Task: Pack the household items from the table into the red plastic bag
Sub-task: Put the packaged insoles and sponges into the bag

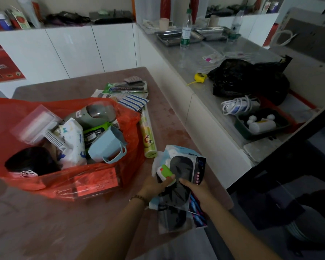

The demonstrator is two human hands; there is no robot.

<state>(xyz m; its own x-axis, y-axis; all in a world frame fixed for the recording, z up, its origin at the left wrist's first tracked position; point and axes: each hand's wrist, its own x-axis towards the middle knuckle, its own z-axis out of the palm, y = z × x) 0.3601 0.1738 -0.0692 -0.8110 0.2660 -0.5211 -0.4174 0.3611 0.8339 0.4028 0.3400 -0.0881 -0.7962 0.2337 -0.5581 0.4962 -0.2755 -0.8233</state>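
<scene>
Both hands meet at the near right corner of the table [36, 212], gripping a loose stack of flat packets [178, 186] between them. Left hand [154, 186] has its thumb pressed over a small green-and-white item [165, 172] on top of the stack with the fingers curled beneath; right hand [199, 192] pinches the right edge, thumb lying on the glossy dark pack and the remaining fingers hidden under it. What the dark pack holds I cannot make out — the film glares. These look light, thin and slick, so they will probably slide against each other; I would judge a firm pinch across the middle of the whole bundle, or support from below, safer than holding one corner. Just left of the hands sits the red plastic bag [120, 139], mouth gaping, soft-walled and sagging, already crowded with a pale blue cup [106, 149], a wipes pack [72, 141] and a clear box [34, 124]; the bundle likely has to slip in flat along the near wall. Beyond the bag, toward the far right side of the table, a tall yellow-green box [147, 136] lies beside the bag, then a striped cloth [133, 102] and green-edged packets [126, 88] — all unpacked, so a fair share of the work remains.
</scene>
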